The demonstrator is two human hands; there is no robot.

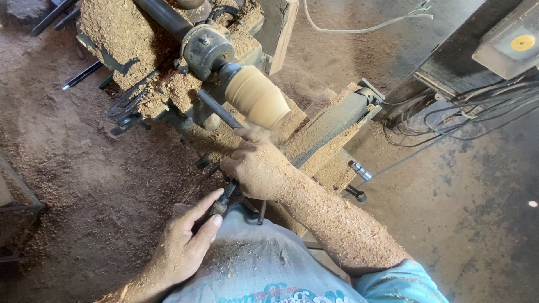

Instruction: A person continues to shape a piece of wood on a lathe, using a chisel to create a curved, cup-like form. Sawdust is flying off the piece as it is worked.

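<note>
1. A pale wooden workpiece (257, 96), rounded and tapering like a small cup, sits at the middle of the scene, mounted on the metal chuck (205, 49) of a lathe (140, 50) whose body is heaped with sawdust.
2. The right hand (258, 168), coated in sawdust along with its forearm, lies just near of the workpiece. Its fingers are closed around a dark metal turning tool (220, 110).
3. The tool runs from far left of that hand, its tip meeting the workpiece on its left near side, where a small puff of dust shows.
4. The left hand (182, 247) is nearer and to the left, fingers curled round the dark near end of the tool, thumb and forefinger pinching it against the person's grey shirt (258, 269).
5. Sawdust covers the floor (95, 185) on the left.
6. Far right, a tangle of dark cables (449, 120) hangs below a grey box with a yellow disc (522, 42).
</note>
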